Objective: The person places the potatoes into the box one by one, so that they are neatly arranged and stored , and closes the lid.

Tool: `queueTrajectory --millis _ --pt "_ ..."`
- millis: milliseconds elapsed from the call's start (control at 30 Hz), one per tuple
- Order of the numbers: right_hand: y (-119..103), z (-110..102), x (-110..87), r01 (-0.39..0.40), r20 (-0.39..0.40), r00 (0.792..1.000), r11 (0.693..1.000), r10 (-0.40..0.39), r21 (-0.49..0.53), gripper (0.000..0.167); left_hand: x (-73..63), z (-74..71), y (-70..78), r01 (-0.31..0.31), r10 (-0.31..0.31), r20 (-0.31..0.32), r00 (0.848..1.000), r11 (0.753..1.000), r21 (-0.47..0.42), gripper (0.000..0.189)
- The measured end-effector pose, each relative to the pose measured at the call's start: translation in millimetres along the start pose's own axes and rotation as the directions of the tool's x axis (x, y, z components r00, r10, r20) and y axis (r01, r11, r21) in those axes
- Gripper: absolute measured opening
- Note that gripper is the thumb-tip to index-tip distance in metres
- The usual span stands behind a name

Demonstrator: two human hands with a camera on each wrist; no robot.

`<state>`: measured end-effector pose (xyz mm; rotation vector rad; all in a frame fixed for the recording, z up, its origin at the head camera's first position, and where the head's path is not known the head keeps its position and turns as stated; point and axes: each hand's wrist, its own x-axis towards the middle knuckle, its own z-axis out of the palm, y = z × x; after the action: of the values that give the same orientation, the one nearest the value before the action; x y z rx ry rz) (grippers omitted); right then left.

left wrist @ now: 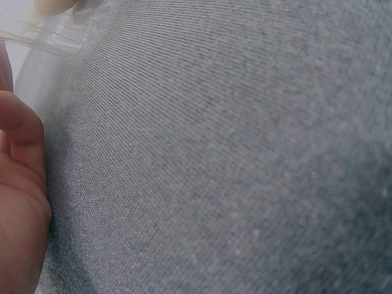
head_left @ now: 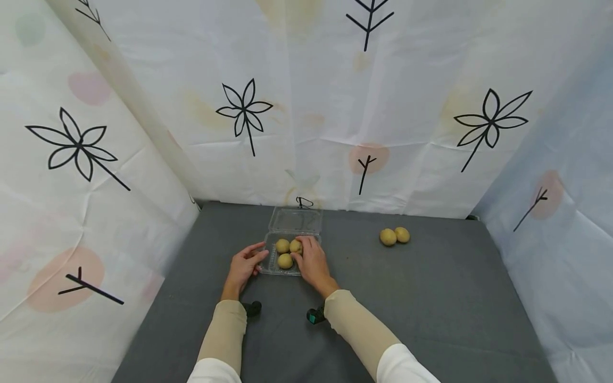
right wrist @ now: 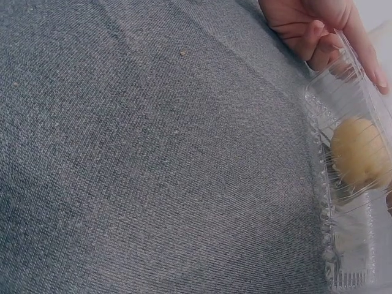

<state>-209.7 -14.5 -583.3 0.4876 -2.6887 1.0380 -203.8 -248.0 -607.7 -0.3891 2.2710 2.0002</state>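
Note:
A clear plastic clamshell box (head_left: 265, 268) lies on the grey table with its lid (head_left: 296, 219) raised at the back. Inside it sit three small yellow potatoes, one at the back left (head_left: 282, 246), one in front (head_left: 284, 261) and one at the right (head_left: 295, 247). My right hand (head_left: 313, 264) reaches over the box's right side and pinches the right potato between thumb and fingers. At the left side my left hand (head_left: 244, 267) holds the box's rim; in the right wrist view its fingers (right wrist: 361, 46) lie about the clear wall.
Two more potatoes (head_left: 395, 236) lie together on the table (head_left: 431, 298), to the right of the box. Behind the box hangs a white printed cloth (head_left: 325, 106), with further cloth walls at left and right. Black wrist cameras (head_left: 316, 315) sit under the wrists.

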Motion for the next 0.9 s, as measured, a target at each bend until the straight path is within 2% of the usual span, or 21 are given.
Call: queueTrajectory --millis 233,567,767,900 --pt "0.9 -0.6 -1.0 -0.003 0.023 1.000 1.000 0.003 0.014 0.054 -1.0 0.9 1.7 0.012 -0.012 -0.010 1.000 1.000 -0.005 0.047" --pt "2.3 -5.8 0.5 0.044 0.027 0.999 0.999 -0.044 0.015 0.053 -0.3 3.3 4.1 0.026 -0.026 -0.009 1.000 1.000 -0.008 0.048" --pt "0.4 -16.2 0.7 0.080 0.071 0.994 0.994 -0.085 0.071 0.054 -7.2 1.9 17.1 0.038 -0.037 0.021 0.999 0.998 -0.047 0.048" --pt "1.9 -20.9 0.5 0.149 0.037 0.988 0.987 -0.151 0.061 0.051 -12.3 0.4 26.7 0.053 -0.051 0.043 0.998 0.997 -0.058 0.049"
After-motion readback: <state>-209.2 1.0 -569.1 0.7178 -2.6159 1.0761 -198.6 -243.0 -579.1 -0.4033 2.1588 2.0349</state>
